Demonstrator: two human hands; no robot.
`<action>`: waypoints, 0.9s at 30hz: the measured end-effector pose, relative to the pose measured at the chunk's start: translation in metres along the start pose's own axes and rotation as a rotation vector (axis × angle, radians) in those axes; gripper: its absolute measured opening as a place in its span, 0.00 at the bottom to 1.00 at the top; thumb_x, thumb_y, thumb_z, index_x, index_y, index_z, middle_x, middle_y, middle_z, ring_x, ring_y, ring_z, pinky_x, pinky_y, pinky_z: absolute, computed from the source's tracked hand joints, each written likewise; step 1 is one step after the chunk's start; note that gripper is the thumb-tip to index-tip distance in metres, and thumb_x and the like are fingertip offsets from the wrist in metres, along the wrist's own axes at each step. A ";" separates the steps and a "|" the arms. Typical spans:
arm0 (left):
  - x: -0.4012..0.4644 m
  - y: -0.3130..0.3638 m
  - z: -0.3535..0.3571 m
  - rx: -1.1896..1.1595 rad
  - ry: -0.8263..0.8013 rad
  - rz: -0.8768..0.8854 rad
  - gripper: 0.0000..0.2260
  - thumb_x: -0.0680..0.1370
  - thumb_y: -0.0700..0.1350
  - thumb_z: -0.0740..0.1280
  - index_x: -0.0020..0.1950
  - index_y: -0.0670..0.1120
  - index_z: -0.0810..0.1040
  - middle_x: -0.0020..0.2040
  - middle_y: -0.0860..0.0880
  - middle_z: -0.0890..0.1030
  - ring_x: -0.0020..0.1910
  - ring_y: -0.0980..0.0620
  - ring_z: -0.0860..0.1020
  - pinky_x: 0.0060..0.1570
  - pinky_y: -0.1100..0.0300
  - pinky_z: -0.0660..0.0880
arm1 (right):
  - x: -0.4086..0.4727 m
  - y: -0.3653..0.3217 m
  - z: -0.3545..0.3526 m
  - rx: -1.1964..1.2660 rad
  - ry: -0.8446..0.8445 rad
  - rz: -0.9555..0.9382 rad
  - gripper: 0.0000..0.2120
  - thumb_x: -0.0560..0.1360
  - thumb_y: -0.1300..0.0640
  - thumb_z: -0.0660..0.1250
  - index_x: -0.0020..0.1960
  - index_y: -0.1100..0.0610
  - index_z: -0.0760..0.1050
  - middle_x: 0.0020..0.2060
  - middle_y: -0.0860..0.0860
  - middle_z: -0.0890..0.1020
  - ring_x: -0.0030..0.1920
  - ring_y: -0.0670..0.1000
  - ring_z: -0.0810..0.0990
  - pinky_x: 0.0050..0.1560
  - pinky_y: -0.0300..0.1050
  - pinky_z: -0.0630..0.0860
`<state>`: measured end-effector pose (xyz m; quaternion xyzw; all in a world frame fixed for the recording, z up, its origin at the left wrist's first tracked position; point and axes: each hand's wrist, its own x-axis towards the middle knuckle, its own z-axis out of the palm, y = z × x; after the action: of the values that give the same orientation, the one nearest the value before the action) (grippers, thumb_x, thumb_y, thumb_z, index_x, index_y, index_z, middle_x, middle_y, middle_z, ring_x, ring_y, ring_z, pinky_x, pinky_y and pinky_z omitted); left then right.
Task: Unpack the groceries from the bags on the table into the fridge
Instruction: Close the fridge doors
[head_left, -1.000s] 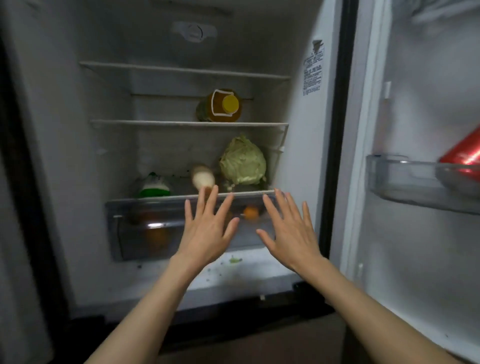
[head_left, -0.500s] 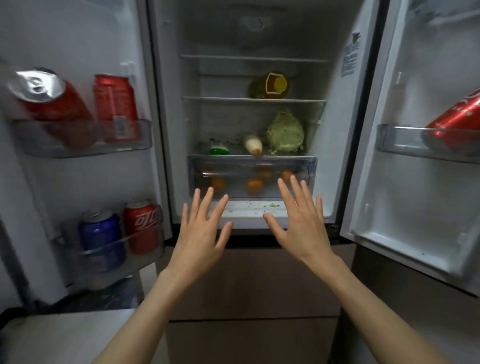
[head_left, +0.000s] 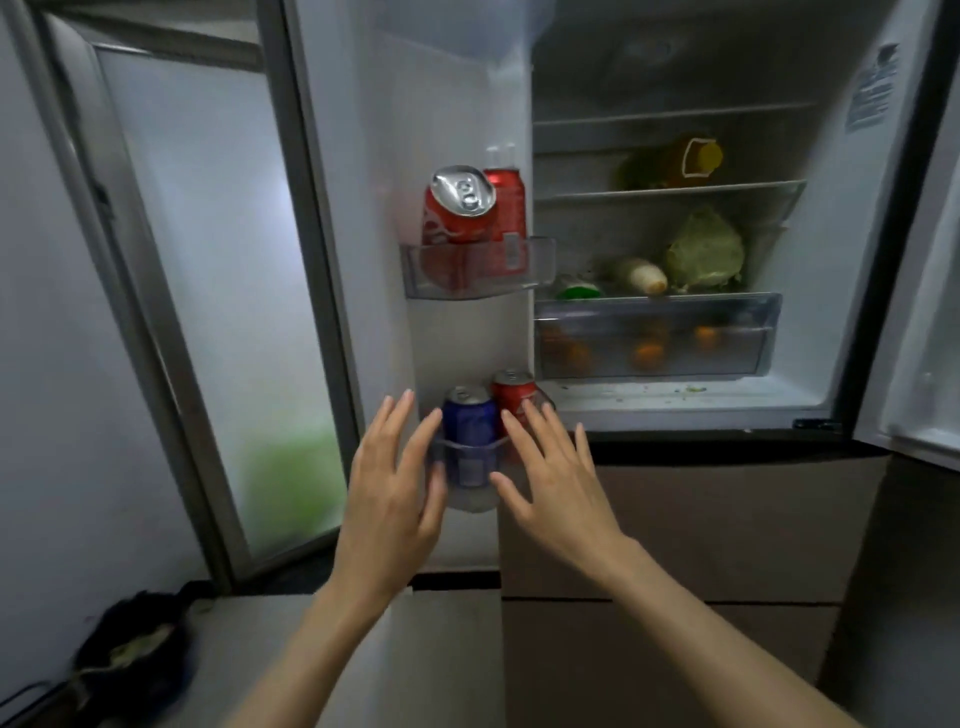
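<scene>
The fridge (head_left: 675, 410) stands open on the right. Inside it are a yellow-capped bottle (head_left: 691, 161), a green cabbage (head_left: 706, 249), a white radish (head_left: 641, 275) and a drawer (head_left: 660, 338) with oranges. The left door (head_left: 457, 104) holds two red cans (head_left: 457, 218) in its upper bin, and a blue can (head_left: 470, 421) beside a red can (head_left: 514, 395) in the lower bin. My left hand (head_left: 389, 499) and my right hand (head_left: 556, 483) are both held out, empty, fingers spread, in front of the lower door bin.
A frosted glass door (head_left: 223, 291) is at the left. A grey table top (head_left: 405, 649) lies below my arms, with a dark bag (head_left: 135, 644) at its left end. The fridge's right door (head_left: 919, 364) is open at the right edge.
My view has swung left, from the fridge interior to its left door. Both hands stayed open and now sit before the lower door bin. The table and a bag came into view.
</scene>
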<state>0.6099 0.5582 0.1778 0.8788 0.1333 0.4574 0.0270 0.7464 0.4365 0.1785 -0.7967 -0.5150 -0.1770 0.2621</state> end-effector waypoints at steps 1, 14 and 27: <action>0.003 -0.010 -0.007 0.006 0.009 -0.042 0.23 0.78 0.49 0.54 0.73 0.46 0.61 0.75 0.43 0.59 0.75 0.47 0.54 0.72 0.51 0.55 | 0.006 -0.012 0.003 0.005 -0.007 0.002 0.30 0.79 0.42 0.53 0.76 0.50 0.48 0.77 0.51 0.49 0.76 0.50 0.41 0.73 0.52 0.36; 0.022 -0.052 -0.011 -0.277 -0.349 -0.324 0.30 0.81 0.42 0.54 0.75 0.47 0.37 0.75 0.54 0.36 0.73 0.60 0.38 0.74 0.48 0.41 | 0.055 -0.075 0.000 0.404 -0.003 0.062 0.24 0.82 0.54 0.53 0.76 0.56 0.52 0.75 0.50 0.58 0.75 0.47 0.54 0.75 0.45 0.49; 0.050 -0.003 -0.029 -0.173 0.137 -0.121 0.23 0.77 0.42 0.62 0.72 0.44 0.64 0.71 0.44 0.64 0.70 0.49 0.62 0.70 0.51 0.62 | 0.038 -0.036 -0.048 0.686 0.208 0.309 0.28 0.75 0.44 0.64 0.71 0.52 0.61 0.66 0.51 0.73 0.65 0.51 0.72 0.64 0.57 0.72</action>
<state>0.6131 0.5719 0.2339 0.8301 0.1479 0.5238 0.1211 0.7285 0.4472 0.2466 -0.7088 -0.3888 -0.0324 0.5877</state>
